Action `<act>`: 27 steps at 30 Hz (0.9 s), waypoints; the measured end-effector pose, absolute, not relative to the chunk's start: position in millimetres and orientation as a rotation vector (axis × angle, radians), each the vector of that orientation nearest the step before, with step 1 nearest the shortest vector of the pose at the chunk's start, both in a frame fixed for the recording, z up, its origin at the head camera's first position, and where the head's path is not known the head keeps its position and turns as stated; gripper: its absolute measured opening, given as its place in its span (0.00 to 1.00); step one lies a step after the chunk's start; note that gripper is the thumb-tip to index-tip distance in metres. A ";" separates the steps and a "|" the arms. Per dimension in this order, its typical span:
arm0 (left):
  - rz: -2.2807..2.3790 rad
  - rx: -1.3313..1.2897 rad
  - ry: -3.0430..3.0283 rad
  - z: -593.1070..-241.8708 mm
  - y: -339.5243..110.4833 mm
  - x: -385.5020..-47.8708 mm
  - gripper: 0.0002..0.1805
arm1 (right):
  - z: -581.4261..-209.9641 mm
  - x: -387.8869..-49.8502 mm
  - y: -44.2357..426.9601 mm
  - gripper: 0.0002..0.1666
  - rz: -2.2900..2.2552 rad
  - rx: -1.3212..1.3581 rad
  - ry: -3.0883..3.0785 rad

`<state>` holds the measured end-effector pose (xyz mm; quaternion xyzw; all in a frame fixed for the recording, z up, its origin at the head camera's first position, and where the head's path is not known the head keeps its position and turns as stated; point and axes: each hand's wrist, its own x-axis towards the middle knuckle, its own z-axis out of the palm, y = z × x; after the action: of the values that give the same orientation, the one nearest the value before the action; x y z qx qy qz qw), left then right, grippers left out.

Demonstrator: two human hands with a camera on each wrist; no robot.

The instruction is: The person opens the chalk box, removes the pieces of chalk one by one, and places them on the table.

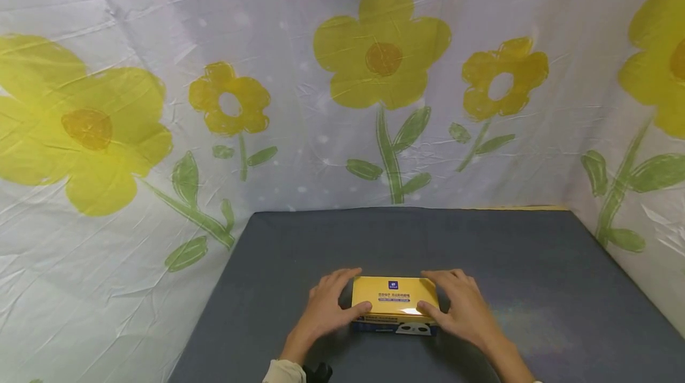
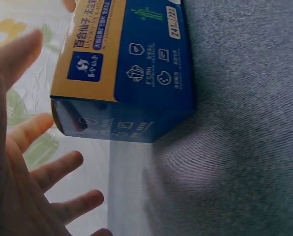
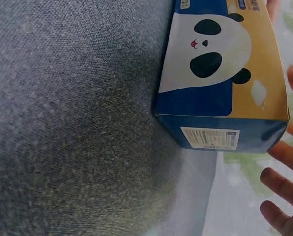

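A yellow and blue cardboard box (image 1: 396, 291) lies on the grey-covered table, its yellow top up. Its front carries a panda face (image 3: 205, 46), and one end bears a white label (image 3: 210, 138). My left hand (image 1: 329, 304) is at the box's left end, fingers spread; in the left wrist view one fingertip (image 2: 38, 125) reaches the box's corner. At the opposite end, my right hand (image 1: 461, 305) has its thumb near the front top edge and its other fingers toward the back. Neither hand visibly curls round the box. What is inside it is hidden.
Dark grey cloth covers the table (image 1: 299, 246). Behind it and at both sides hangs a white curtain (image 1: 299, 151) printed with yellow flowers. A dark strap (image 1: 319, 372) shows at the left wrist, beside a light sleeve (image 1: 285, 371).
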<state>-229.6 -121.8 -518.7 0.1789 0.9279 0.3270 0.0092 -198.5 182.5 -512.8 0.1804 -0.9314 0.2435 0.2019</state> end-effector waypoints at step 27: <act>1.407 0.469 2.542 -550.4 -117.8 -239.6 0.63 | -488.4 -212.0 172.8 0.18 0.615 0.912 -2.728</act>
<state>-239.6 -117.8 -550.4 0.1587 0.8594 0.4758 0.0991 -212.0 172.8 -488.4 0.3085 -0.9228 0.2081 0.1002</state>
